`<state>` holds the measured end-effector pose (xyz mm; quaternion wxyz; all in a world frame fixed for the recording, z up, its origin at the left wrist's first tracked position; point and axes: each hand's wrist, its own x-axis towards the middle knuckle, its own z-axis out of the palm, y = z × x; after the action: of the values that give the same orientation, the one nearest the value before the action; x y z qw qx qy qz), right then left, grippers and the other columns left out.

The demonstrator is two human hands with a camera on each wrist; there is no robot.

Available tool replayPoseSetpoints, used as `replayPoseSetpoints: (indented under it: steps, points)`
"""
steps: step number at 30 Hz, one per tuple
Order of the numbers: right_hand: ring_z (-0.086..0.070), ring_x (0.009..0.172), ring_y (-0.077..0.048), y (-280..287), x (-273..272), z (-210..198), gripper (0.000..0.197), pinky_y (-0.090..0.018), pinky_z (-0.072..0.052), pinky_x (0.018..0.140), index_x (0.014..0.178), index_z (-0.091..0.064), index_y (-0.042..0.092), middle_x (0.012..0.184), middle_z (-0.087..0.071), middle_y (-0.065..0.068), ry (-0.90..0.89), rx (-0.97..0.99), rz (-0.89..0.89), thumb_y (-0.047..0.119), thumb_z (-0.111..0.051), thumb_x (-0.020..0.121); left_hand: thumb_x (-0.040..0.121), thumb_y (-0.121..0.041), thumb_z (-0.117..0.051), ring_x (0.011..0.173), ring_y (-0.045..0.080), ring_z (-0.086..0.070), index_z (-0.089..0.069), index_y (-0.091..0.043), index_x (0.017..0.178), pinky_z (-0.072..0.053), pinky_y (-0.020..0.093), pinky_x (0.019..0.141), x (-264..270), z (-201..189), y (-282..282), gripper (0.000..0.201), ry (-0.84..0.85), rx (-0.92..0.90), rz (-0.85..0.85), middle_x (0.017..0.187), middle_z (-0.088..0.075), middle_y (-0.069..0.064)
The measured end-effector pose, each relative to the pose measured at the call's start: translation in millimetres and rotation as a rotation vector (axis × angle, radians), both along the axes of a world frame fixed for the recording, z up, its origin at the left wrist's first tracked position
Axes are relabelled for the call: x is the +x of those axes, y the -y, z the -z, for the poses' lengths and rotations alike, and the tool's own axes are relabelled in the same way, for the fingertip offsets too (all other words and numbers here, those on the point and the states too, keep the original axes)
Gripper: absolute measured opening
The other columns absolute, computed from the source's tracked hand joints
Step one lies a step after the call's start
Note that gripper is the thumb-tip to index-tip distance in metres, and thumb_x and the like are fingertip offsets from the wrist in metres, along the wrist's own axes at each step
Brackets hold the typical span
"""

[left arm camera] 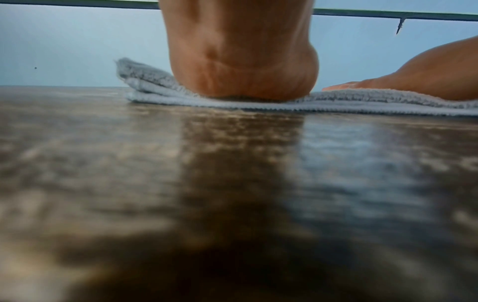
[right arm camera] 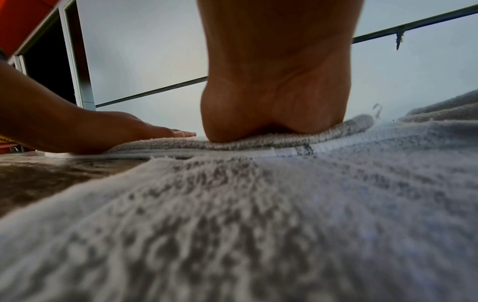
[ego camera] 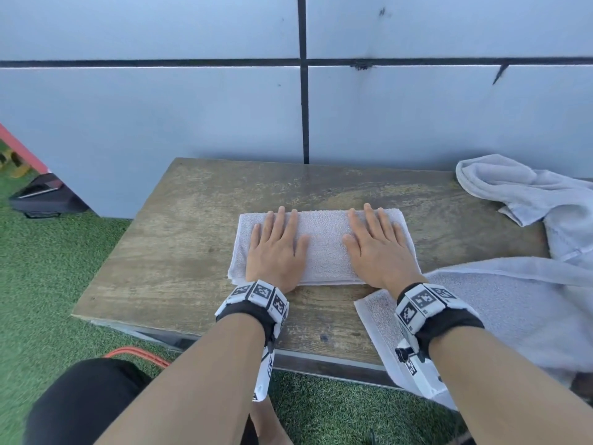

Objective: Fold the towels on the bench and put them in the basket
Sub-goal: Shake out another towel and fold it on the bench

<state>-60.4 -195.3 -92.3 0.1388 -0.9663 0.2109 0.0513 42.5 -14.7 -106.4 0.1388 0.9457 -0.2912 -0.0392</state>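
Observation:
A white towel folded into a long rectangle (ego camera: 324,239) lies in the middle of the wooden bench (ego camera: 179,252). My left hand (ego camera: 276,245) lies flat on its left half, fingers straight and spread. On the right half my right hand (ego camera: 375,245) presses down the same way. The left wrist view shows the heel of the left hand (left arm camera: 240,71) on the folded towel (left arm camera: 336,102). In the right wrist view the right hand (right arm camera: 276,98) rests on the folded towel's (right arm camera: 258,141) edge. No basket is in view.
A second, unfolded white towel (ego camera: 513,316) hangs over the bench's front right edge, under my right wrist. A third crumpled towel (ego camera: 526,191) lies at the back right. A grey panel wall (ego camera: 160,107) stands behind the bench. Green turf (ego camera: 41,268) and a black case (ego camera: 41,195) lie left.

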Motion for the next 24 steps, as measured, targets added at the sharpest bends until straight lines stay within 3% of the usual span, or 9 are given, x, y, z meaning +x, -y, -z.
replayPoseSetpoints:
  steps: [5, 18, 24]
  points:
    - [0.022, 0.15, -0.017, 10.3, -1.9, 2.0, 0.07, -0.044, 0.01, 0.121, 0.157, 0.009, 0.034, 0.164, 0.02, 0.005, -0.041, 0.015, 0.065, 0.065, -0.009, 0.098, 0.104, -0.053, -0.012, 0.154, 0.013, 0.01, -0.001, -0.027, 0.16, 0.007, 0.038, 0.125, 2.6, 0.3, -5.7, 0.063, -0.013, 0.003, 0.008, 0.168, 0.006, -0.004]
    - [0.02, 0.151, -0.02, 25.9, -9.7, 0.7, 0.061, -0.046, 0.007, 0.121, 0.156, 0.012, 0.035, 0.163, 0.025, 0.007, -0.088, 0.072, 0.121, 0.056, -0.007, 0.102, 0.101, -0.06, -0.011, 0.153, 0.013, 0.013, 0.002, -0.026, 0.16, 0.009, 0.037, 0.125, 4.6, -2.3, -16.9, 0.069, -0.04, 0.032, -0.032, 0.168, 0.01, -0.003]
    - [0.019, 0.151, -0.023, 27.3, -3.3, -7.1, 0.06, -0.051, 0.004, 0.122, 0.156, 0.01, 0.037, 0.164, 0.022, 0.007, -0.141, 0.089, 0.132, 0.055, -0.011, 0.102, 0.103, -0.057, -0.011, 0.153, 0.014, 0.015, 0.005, -0.023, 0.16, 0.009, 0.04, 0.124, 3.4, -8.7, -18.8, 0.069, -0.06, 0.083, -0.047, 0.167, 0.013, -0.001]
